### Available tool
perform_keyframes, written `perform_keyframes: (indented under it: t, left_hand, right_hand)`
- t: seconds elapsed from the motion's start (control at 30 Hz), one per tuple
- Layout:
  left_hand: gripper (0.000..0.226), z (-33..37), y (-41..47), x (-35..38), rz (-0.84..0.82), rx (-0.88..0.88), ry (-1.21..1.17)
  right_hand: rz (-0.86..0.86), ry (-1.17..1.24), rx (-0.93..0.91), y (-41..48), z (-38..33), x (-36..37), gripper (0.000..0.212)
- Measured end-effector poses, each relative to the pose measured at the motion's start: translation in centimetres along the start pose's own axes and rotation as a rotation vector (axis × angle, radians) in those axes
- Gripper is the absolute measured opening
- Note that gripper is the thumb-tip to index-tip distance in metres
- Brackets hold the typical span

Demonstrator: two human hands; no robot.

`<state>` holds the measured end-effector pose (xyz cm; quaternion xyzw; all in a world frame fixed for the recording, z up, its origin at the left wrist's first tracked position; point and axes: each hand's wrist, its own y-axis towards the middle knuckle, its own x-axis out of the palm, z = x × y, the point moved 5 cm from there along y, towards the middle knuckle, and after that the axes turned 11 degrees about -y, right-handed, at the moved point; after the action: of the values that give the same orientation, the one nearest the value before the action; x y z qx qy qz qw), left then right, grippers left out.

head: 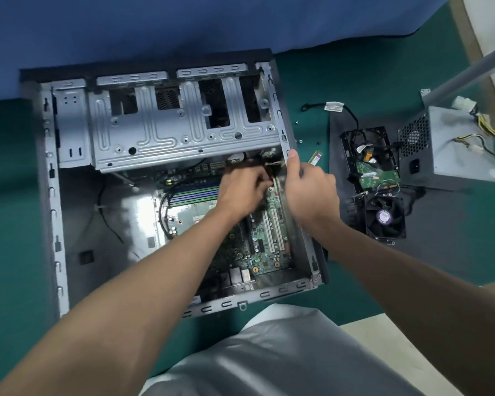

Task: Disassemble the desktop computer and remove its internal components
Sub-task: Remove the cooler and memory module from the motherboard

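One green mat (355, 81) bears case (52, 195); right hand (309, 190) grips its wall, left hand (240, 190) unclear.

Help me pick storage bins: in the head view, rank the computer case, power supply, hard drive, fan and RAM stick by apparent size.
1. computer case
2. power supply
3. hard drive and fan: too alike to rank
4. RAM stick

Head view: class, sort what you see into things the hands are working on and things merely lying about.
In the job now: computer case, its right wall gripped by the right hand; motherboard, where the left hand reaches.
Lying about: power supply, hard drive, fan, RAM stick, loose cable, all outside the case.
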<state>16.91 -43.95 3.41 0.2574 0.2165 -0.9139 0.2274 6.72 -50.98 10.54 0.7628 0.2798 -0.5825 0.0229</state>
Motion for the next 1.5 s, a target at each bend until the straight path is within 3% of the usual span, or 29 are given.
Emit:
perform_keyframes:
  t: [0.13,0.23,0.3,0.37,0.47,0.6,0.67,0.77,0.83,0.93,0.97,1.1,1.33,1.5]
  left_hand:
    - [0.045,-0.6,-2.9,0.8,-0.141,0.141,0.253]
    - [0.069,-1.3,-5.3,-0.3,-0.078,0.149,0.226]
    - [0.078,-2.1,-6.7,-1.1,-0.066,0.100,0.274]
    - [0.076,-3.0,-8.0,-1.7,-0.100,0.042,0.356]
    - [0.048,-4.4,-9.6,-2.4,-0.210,-0.064,0.434]
    - [0.047,-5.7,-11.2,-2.2,-0.403,-0.204,0.437]
    - [0.053,-5.9,-11.3,-2.1,-0.433,-0.211,0.440]
    - [0.057,-5.8,-11.1,-2.0,-0.443,-0.205,0.433]
    - [0.058,-5.6,-11.0,-2.2,-0.423,-0.207,0.409]
    - [0.069,-5.7,-11.2,-2.4,-0.430,-0.198,0.436]
    - [0.070,-5.7,-11.3,-2.5,-0.431,-0.199,0.440]
    - [0.053,-5.4,-11.9,-2.7,-0.420,-0.226,0.490]
    - [0.054,-5.6,-12.0,-2.9,-0.484,-0.266,0.463]
    - [0.051,-5.9,-11.8,-3.4,-0.524,-0.276,0.448]
  right_hand:
    - [0.003,-0.031,0.015,-0.1,0.1,0.0,0.065]
    - [0.062,-0.085,-0.017,0.1,0.2,0.0,0.070]
    - [0.136,-0.117,-0.064,0.0,0.1,-0.2,0.062]
    - [0.213,-0.130,-0.100,-0.4,-0.1,-0.5,0.050]
    - [0.333,-0.182,-0.217,-1.4,-0.9,-1.0,0.032]
    - [0.394,-0.438,-0.508,-3.9,-2.5,-1.1,0.041]
    - [0.319,-0.538,-0.812,-5.8,-3.5,0.0,0.036]
    - [-0.067,-0.714,-1.166,-8.2,-3.8,2.8,0.023]
    - [-0.273,-0.862,-1.143,-7.9,-3.8,4.5,0.023]
    - [-0.437,-0.977,-1.082,-7.3,-4.0,6.9,0.012]
    - [-0.459,-0.991,-1.080,-7.3,-4.1,7.6,0.010]
    - [-0.501,-0.999,-1.103,-7.5,-4.1,9.3,0.032]
    - [-0.507,-0.968,-1.144,-7.9,-4.0,9.9,0.031]
    - [-0.553,-0.874,-1.066,-8.3,-4.0,9.8,0.030]
